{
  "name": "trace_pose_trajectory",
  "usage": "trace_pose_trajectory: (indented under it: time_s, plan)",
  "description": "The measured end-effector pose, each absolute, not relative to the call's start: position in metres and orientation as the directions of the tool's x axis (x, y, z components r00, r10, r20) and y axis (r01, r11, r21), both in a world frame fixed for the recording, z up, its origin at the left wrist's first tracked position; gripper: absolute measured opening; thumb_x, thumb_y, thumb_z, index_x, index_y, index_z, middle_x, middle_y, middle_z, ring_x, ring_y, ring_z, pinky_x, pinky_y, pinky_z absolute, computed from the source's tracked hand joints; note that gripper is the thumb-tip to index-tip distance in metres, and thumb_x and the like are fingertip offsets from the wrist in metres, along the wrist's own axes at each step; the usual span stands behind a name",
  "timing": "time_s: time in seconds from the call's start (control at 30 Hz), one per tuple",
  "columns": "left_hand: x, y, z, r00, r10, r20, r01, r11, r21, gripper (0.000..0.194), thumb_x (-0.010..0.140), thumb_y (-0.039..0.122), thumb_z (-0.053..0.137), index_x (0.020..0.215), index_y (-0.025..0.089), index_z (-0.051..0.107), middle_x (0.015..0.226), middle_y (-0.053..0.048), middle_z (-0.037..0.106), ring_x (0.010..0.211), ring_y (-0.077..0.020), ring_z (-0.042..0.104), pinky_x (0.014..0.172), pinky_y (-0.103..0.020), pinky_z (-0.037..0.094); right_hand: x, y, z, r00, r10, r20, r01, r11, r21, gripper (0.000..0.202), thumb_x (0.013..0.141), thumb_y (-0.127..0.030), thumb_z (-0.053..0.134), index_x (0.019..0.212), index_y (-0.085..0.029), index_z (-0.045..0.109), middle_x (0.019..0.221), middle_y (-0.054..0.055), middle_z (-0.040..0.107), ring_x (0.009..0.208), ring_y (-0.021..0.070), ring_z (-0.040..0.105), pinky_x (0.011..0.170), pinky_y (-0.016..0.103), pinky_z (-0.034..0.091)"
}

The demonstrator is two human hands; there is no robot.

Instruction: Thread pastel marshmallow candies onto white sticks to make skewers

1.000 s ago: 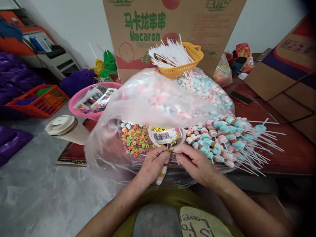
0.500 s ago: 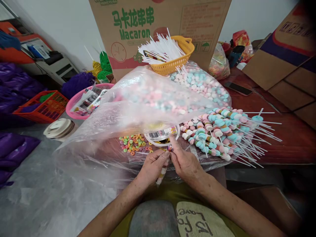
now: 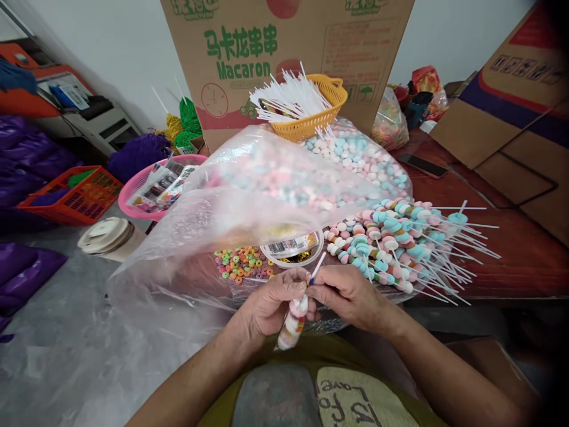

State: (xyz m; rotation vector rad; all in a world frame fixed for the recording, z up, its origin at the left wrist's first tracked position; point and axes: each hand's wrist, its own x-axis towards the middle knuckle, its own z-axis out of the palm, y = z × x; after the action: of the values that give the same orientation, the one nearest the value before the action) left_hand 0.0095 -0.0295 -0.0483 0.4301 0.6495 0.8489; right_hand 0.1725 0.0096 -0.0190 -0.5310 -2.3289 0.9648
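Cardboard makes the far wall: a big carton [image 3: 284,53] printed "Macaron" stands at the back of the red-brown counter [image 3: 511,255]. Before it lies a clear plastic bag [image 3: 249,196] of pastel candies, with a yellow basket [image 3: 311,115] of white sticks behind and a heap of finished skewers [image 3: 400,237] to the right. Nearest, the left hand [image 3: 271,302] has its grip clenched around a candy skewer [image 3: 293,317] that hangs down, while the right hand [image 3: 351,293] pinches the stick's upper end.

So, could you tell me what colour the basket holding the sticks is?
Yellow basket, clearest in the head view.
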Motion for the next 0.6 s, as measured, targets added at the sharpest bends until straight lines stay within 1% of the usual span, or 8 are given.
trace_pose_trajectory:
  time_s: [0.07, 0.17, 0.27, 0.33, 0.37, 0.43, 0.53, 0.6]
  plan:
    - [0.018, -0.032, -0.043, 0.329, 0.869, -0.37, -0.583, 0.495, 0.644, 0.044, 0.053, 0.036, 0.081, 0.079, 0.017, 0.051, 0.057, 0.003, 0.059, 0.048, -0.0094, 0.054, 0.055, -0.024, 0.046, 0.175, 0.009, -0.019, -0.672, 0.636, 0.378, 0.302, 0.702, -0.645, 0.027, 0.091, -0.021, 0.039, 0.066, -0.019, 0.048, 0.059, 0.0, 0.055, 0.056, 0.0109, 0.049, 0.053, 0.022, 0.036]
    - [0.033, -0.037, -0.034, 0.11, 0.928, -0.356, -0.494, 0.361, 0.791, 0.049, 0.061, 0.036, 0.078, 0.097, 0.02, 0.05, 0.076, 0.001, 0.065, 0.067, -0.011, 0.06, 0.068, -0.024, 0.046, 0.193, 0.006, -0.009, -0.554, 0.634, 0.539, 0.558, 0.764, -0.324, 0.024, 0.089, -0.018, 0.036, 0.068, -0.02, 0.047, 0.06, 0.003, 0.051, 0.056, 0.0145, 0.045, 0.053, 0.027, 0.032]
    - [0.043, -0.034, -0.02, 0.327, 0.826, -0.459, -0.418, 0.562, 0.714, 0.066, 0.071, 0.063, 0.057, 0.118, 0.019, 0.045, 0.085, -0.006, 0.066, 0.072, -0.0168, 0.062, 0.073, -0.032, 0.045, 0.214, -0.006, 0.0, -0.552, 0.563, 0.615, 0.662, 0.745, -0.087, 0.021, 0.086, -0.016, 0.037, 0.069, -0.021, 0.048, 0.059, 0.004, 0.052, 0.057, 0.0166, 0.045, 0.056, 0.029, 0.032]
    - [0.044, -0.023, -0.009, 0.517, 0.751, -0.411, -0.475, 0.651, 0.592, 0.08, 0.072, 0.079, 0.029, 0.119, 0.015, 0.047, 0.076, -0.007, 0.066, 0.064, -0.0186, 0.061, 0.067, -0.034, 0.045, 0.226, -0.014, -0.005, -0.63, 0.524, 0.573, 0.608, 0.792, -0.057, 0.021, 0.084, -0.015, 0.037, 0.068, -0.021, 0.049, 0.058, 0.003, 0.053, 0.055, 0.0164, 0.045, 0.055, 0.03, 0.032]
    - [0.043, -0.016, -0.004, 0.538, 0.776, -0.329, -0.539, 0.617, 0.573, 0.085, 0.072, 0.081, 0.02, 0.116, 0.015, 0.05, 0.073, -0.006, 0.065, 0.063, -0.019, 0.061, 0.067, -0.035, 0.045, 0.231, -0.016, -0.01, -0.643, 0.548, 0.534, 0.595, 0.797, -0.101, 0.022, 0.084, -0.015, 0.037, 0.066, -0.021, 0.048, 0.056, 0.002, 0.052, 0.052, 0.0156, 0.044, 0.053, 0.029, 0.031]
    - [0.041, -0.004, 0.0, 0.521, 0.833, -0.188, -0.595, 0.512, 0.619, 0.09, 0.071, 0.082, 0.011, 0.109, 0.014, 0.057, 0.063, -0.005, 0.064, 0.062, -0.0208, 0.061, 0.069, -0.036, 0.045, 0.241, -0.018, -0.022, -0.543, 0.715, 0.44, 0.659, 0.688, -0.304, 0.023, 0.084, -0.018, 0.038, 0.061, -0.021, 0.044, 0.051, -0.001, 0.047, 0.048, 0.0133, 0.04, 0.049, 0.027, 0.03]
    - [0.045, 0.006, -0.008, 0.639, 0.702, -0.316, -0.253, 0.579, 0.775, 0.092, 0.073, 0.08, 0.012, 0.095, 0.008, 0.064, 0.062, -0.01, 0.065, 0.065, -0.0238, 0.062, 0.076, -0.04, 0.043, 0.248, -0.019, -0.035, -0.244, 0.925, 0.292, 0.67, 0.379, -0.639, 0.027, 0.087, -0.026, 0.037, 0.06, -0.021, 0.04, 0.052, -0.003, 0.042, 0.05, 0.0116, 0.039, 0.048, 0.023, 0.03]
    - [0.053, 0.005, -0.015, 0.588, 0.719, -0.372, -0.19, 0.569, 0.8, 0.083, 0.076, 0.077, 0.021, 0.097, 0.009, 0.064, 0.079, -0.011, 0.069, 0.077, -0.0226, 0.062, 0.082, -0.037, 0.04, 0.245, -0.022, -0.04, -0.2, 0.96, 0.195, 0.557, 0.275, -0.784, 0.027, 0.088, -0.031, 0.038, 0.063, -0.02, 0.042, 0.057, -0.002, 0.045, 0.055, 0.0124, 0.041, 0.051, 0.023, 0.034]
